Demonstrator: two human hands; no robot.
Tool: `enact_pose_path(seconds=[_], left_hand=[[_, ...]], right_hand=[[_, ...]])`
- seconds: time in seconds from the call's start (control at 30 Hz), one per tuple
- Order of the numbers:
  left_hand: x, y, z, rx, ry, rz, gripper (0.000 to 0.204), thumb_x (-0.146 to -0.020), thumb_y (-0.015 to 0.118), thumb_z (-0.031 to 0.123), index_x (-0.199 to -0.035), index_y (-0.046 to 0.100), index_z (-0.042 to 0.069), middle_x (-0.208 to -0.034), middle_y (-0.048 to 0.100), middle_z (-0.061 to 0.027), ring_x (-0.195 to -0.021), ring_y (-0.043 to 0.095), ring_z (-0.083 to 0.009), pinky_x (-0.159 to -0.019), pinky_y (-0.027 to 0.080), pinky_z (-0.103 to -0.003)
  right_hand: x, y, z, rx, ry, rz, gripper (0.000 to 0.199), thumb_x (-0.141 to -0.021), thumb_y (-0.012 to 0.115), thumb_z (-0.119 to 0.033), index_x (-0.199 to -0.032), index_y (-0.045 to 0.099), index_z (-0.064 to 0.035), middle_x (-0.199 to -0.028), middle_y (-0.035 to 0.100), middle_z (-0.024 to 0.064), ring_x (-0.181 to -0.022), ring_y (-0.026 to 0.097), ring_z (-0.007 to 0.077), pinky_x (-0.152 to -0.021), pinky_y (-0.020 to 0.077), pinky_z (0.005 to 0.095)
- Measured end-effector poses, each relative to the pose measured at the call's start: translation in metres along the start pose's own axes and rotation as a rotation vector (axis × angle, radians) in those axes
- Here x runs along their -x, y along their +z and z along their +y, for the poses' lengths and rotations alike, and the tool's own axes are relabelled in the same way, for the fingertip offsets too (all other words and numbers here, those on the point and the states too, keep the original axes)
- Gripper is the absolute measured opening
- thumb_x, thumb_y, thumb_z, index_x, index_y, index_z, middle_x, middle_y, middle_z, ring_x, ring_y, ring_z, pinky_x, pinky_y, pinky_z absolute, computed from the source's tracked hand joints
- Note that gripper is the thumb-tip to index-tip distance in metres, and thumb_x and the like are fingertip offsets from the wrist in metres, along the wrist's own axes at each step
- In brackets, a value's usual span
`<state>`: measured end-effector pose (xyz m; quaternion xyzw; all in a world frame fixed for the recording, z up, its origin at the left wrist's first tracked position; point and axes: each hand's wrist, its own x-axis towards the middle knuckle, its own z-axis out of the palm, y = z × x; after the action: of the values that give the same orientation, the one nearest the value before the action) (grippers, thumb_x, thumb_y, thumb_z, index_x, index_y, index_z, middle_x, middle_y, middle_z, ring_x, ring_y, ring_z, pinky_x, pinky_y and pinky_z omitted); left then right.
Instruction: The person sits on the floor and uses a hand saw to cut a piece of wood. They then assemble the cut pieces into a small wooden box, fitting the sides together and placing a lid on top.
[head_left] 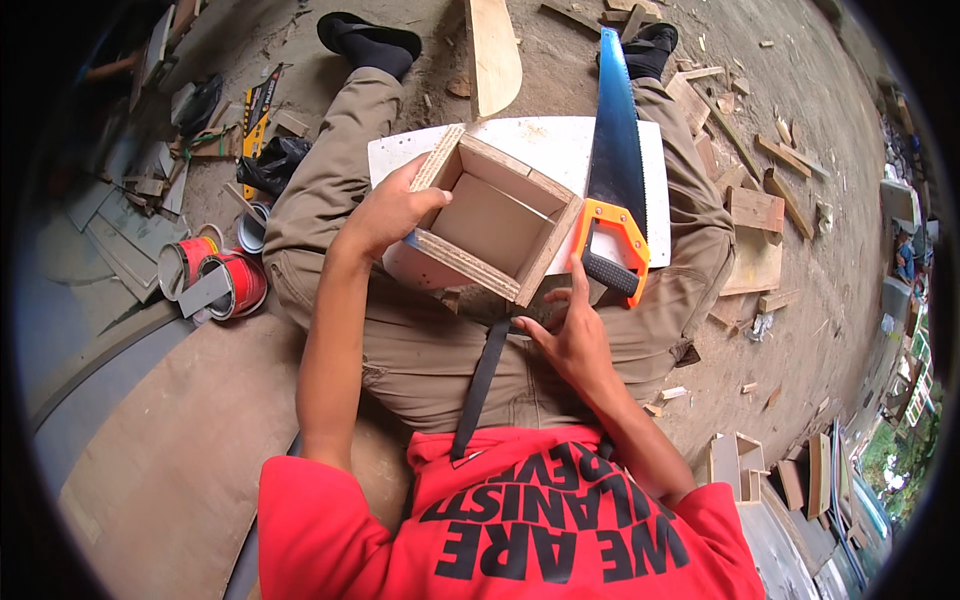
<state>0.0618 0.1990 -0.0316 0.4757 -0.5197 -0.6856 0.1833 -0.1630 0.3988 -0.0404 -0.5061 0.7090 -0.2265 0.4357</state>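
Observation:
My left hand grips the left side of a square, open-topped wooden box, its thumb over the rim. The box is tilted above my lap, with its plain brown inner panel showing. My right hand is near the box's lowest corner, thumb and index finger spread apart; some of its other fingers are partly hidden. Just beyond its index fingertip is the orange handle of a handsaw. The saw, with a blue blade, rests on a white board across my legs. A black strap hangs below the box.
A pale plank stands beyond the white board. On the left are red cans, a black plastic bag and a yellow-and-black sleeve. Wood offcuts litter the ground on the right, with a small wooden frame lower down.

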Motion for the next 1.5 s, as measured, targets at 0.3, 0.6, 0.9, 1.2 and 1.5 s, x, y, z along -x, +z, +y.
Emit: enact_pose_path(seconds=[0.3,0.6,0.9,1.2,1.5], left_hand=[[0.017,0.014,0.008,-0.057,0.079,0.018,0.067,-0.078,0.053,0.005,-0.143,0.041,-0.004,-0.130,0.055,-0.0122,-0.118,0.051,-0.0186,-0.103,0.038,-0.028],[0.018,0.013,0.002,-0.069,0.073,0.054,0.068,-0.077,0.050,0.004,-0.144,0.040,-0.004,-0.133,0.054,-0.0153,-0.122,0.050,-0.0223,-0.106,0.036,-0.029],[0.023,0.016,0.006,-0.116,0.065,0.069,0.068,-0.077,0.049,0.004,-0.144,0.039,-0.006,-0.135,0.053,-0.0189,-0.126,0.049,-0.0259,-0.108,0.034,-0.030],[0.022,0.017,0.008,-0.080,0.036,0.059,0.067,-0.077,0.048,0.003,-0.142,0.039,-0.007,-0.134,0.053,-0.0183,-0.125,0.050,-0.0247,-0.108,0.035,-0.031],[0.019,0.010,0.001,0.058,0.061,-0.013,0.064,-0.087,0.056,0.018,-0.144,0.036,-0.004,-0.137,0.050,-0.0164,-0.126,0.047,-0.0224,-0.108,0.033,-0.030]], right_hand=[[-0.030,0.021,0.024,-0.042,-0.083,0.001,0.108,-0.079,0.074,-0.007,-0.150,-0.005,0.0077,-0.087,0.068,0.0244,-0.076,0.070,0.0373,-0.068,0.0546,0.0413],[-0.032,0.021,0.020,-0.180,-0.023,-0.022,0.100,-0.081,0.068,-0.002,-0.151,-0.002,0.0070,-0.089,0.070,0.0241,-0.081,0.072,0.0361,-0.071,0.0569,0.0383],[-0.032,0.026,0.025,-0.199,-0.074,0.004,0.097,-0.081,0.068,-0.001,-0.151,0.001,0.0075,-0.094,0.070,0.0246,-0.085,0.072,0.0343,-0.073,0.0574,0.0371],[-0.035,0.026,0.026,-0.174,-0.087,0.023,0.098,-0.080,0.070,-0.002,-0.151,0.003,0.0064,-0.089,0.070,0.0235,-0.082,0.072,0.0344,-0.071,0.0573,0.0379],[-0.036,0.026,0.028,-0.143,-0.073,0.034,0.099,-0.079,0.071,-0.002,-0.152,0.004,0.0051,-0.089,0.070,0.0234,-0.081,0.072,0.0348,-0.071,0.0577,0.0387]])
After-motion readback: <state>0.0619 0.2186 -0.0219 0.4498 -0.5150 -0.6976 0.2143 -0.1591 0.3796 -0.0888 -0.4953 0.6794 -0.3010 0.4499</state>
